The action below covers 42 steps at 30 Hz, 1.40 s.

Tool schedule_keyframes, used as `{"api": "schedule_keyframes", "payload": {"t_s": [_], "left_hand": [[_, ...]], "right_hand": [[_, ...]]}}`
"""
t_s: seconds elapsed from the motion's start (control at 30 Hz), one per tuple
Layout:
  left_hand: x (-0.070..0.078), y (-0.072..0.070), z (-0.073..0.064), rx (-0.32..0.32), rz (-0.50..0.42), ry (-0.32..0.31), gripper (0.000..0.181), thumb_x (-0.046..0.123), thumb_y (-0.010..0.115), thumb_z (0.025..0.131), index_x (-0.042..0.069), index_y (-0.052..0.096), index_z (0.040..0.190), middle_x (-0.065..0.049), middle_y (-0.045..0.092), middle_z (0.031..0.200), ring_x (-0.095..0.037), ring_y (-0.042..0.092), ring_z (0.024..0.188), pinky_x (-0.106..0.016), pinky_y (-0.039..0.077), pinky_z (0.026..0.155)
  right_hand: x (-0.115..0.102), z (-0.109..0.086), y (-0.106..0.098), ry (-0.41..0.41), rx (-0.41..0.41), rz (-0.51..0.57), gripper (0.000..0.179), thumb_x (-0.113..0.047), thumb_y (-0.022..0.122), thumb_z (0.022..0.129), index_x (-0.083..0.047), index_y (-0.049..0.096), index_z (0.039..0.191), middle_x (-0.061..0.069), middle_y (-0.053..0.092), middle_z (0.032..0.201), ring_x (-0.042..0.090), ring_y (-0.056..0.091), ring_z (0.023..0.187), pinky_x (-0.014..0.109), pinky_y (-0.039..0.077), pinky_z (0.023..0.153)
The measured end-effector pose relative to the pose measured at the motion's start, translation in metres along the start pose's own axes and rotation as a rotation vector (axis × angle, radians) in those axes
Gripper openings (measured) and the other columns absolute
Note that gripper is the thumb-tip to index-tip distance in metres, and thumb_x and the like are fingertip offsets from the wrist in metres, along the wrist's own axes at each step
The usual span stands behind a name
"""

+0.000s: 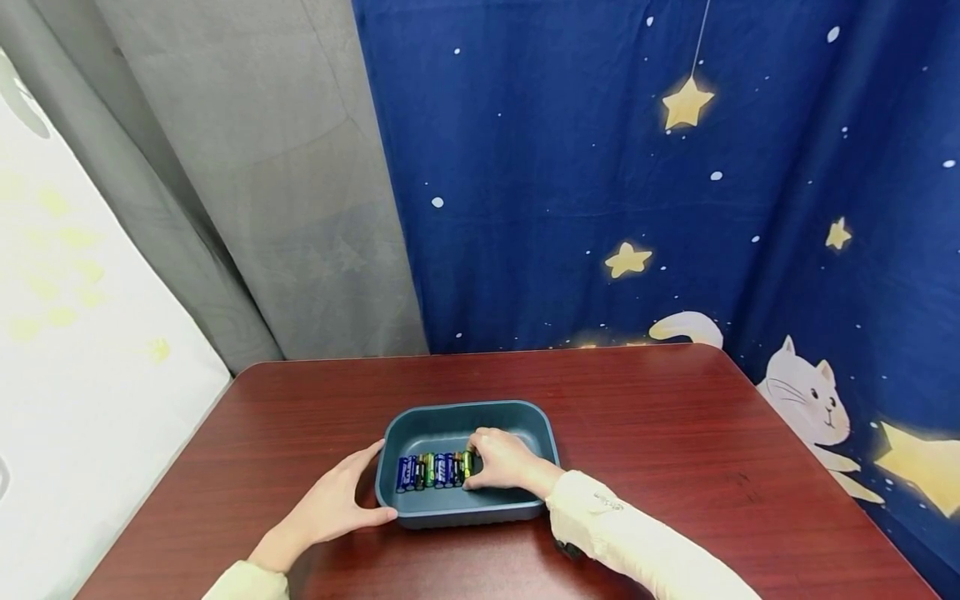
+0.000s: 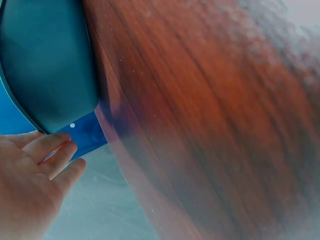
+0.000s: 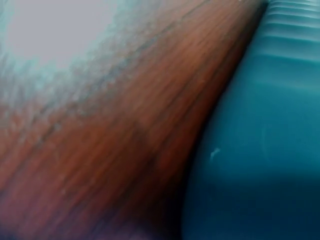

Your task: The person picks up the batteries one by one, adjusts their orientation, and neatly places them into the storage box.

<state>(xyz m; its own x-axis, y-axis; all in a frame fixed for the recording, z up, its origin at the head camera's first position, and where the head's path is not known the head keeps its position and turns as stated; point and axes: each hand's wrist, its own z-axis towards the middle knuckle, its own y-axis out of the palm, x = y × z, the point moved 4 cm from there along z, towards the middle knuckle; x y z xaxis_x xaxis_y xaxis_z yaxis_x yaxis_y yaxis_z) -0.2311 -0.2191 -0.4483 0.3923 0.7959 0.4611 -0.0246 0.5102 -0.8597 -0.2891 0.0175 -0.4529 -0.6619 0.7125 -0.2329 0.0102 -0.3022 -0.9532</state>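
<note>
In the head view a blue-green plastic bin [image 1: 480, 515] stands on the table. A row of batteries [image 1: 439, 470], blue, green and black, lies side by side on its floor. My right hand [image 1: 504, 460] reaches into the bin, thumb and fingers at opposite ends of the green battery [image 1: 468, 465] at the row's right end, pinching it. My left hand [image 1: 337, 500] is at the bin's left side, thumb at the front rim and fingers farther back. In the left wrist view its extended fingers [image 2: 55, 147] meet the rim. The right wrist view shows only the bin's outer wall [image 3: 265, 130] and the table.
The reddish-brown wooden table [image 1: 660, 417] carries the bin near its middle. Behind it hang a grey curtain [image 1: 300, 208] and a blue starry curtain [image 1: 555, 208]. A small dark object [image 1: 570, 550] shows beneath the right sleeve.
</note>
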Motion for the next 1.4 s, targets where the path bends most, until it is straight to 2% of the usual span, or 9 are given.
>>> {"api": "schedule_keyframes", "payload": {"t_s": [0.33,0.5,0.63,0.8,1.03,1.23,1.4], "left_hand": [[0.001,0.001,0.001,-0.003,-0.003,-0.003,0.095,0.060,0.070,0.065,0.014,0.035,0.140,-0.006,0.047,0.132,-0.027,0.044,0.120,-0.054,0.039,0.092],[0.000,0.000,0.001,-0.003,0.000,-0.003,0.094,0.059,0.071,0.065,0.014,0.035,0.140,-0.006,0.047,0.132,-0.027,0.044,0.120,-0.054,0.039,0.092],[0.000,0.000,0.000,-0.006,-0.006,0.000,0.094,0.058,0.071,0.065,0.014,0.035,0.140,-0.006,0.047,0.132,-0.027,0.044,0.120,-0.053,0.039,0.092],[0.000,0.000,-0.002,-0.009,-0.010,0.000,0.094,0.057,0.071,0.066,0.014,0.034,0.140,-0.007,0.046,0.133,-0.028,0.044,0.120,-0.054,0.039,0.092],[-0.002,-0.002,-0.003,-0.011,-0.001,-0.001,0.094,0.058,0.070,0.066,0.015,0.033,0.141,-0.006,0.045,0.134,-0.028,0.043,0.121,-0.054,0.039,0.092],[-0.002,-0.001,-0.004,-0.017,0.010,-0.005,0.095,0.058,0.070,0.066,0.013,0.033,0.141,-0.007,0.045,0.134,-0.028,0.043,0.121,-0.054,0.039,0.091],[-0.002,-0.004,-0.004,0.013,0.066,0.022,0.094,0.059,0.070,0.065,0.011,0.037,0.139,-0.007,0.046,0.133,-0.027,0.044,0.120,-0.051,0.041,0.091]], "right_hand": [[0.002,-0.003,-0.004,0.000,0.012,0.035,0.053,-0.043,0.077,0.064,-0.007,0.063,0.100,-0.002,0.055,0.082,0.008,0.050,0.073,0.022,0.045,0.064],[0.006,-0.008,-0.015,0.024,0.026,0.094,0.057,-0.042,0.075,0.068,-0.005,0.061,0.109,0.002,0.058,0.087,0.009,0.049,0.075,0.023,0.045,0.065],[0.012,-0.017,-0.030,0.025,0.079,0.134,0.057,-0.039,0.075,0.069,-0.005,0.060,0.112,0.005,0.059,0.093,0.014,0.053,0.082,0.028,0.047,0.069],[0.025,-0.032,-0.049,0.020,0.189,0.154,0.057,-0.038,0.076,0.068,-0.007,0.059,0.113,0.005,0.059,0.095,0.016,0.053,0.089,0.032,0.046,0.075],[0.052,-0.055,-0.067,0.031,0.326,0.174,0.056,-0.035,0.079,0.066,-0.007,0.060,0.111,0.002,0.057,0.089,0.013,0.051,0.083,0.028,0.045,0.068],[0.074,-0.074,-0.079,0.085,0.370,0.161,0.056,-0.035,0.080,0.064,-0.009,0.060,0.110,-0.001,0.056,0.088,0.014,0.053,0.084,0.029,0.047,0.071],[0.090,-0.088,-0.083,0.132,0.388,0.135,0.055,-0.036,0.079,0.065,-0.011,0.060,0.110,-0.006,0.054,0.087,0.017,0.054,0.083,0.030,0.046,0.070]]}}
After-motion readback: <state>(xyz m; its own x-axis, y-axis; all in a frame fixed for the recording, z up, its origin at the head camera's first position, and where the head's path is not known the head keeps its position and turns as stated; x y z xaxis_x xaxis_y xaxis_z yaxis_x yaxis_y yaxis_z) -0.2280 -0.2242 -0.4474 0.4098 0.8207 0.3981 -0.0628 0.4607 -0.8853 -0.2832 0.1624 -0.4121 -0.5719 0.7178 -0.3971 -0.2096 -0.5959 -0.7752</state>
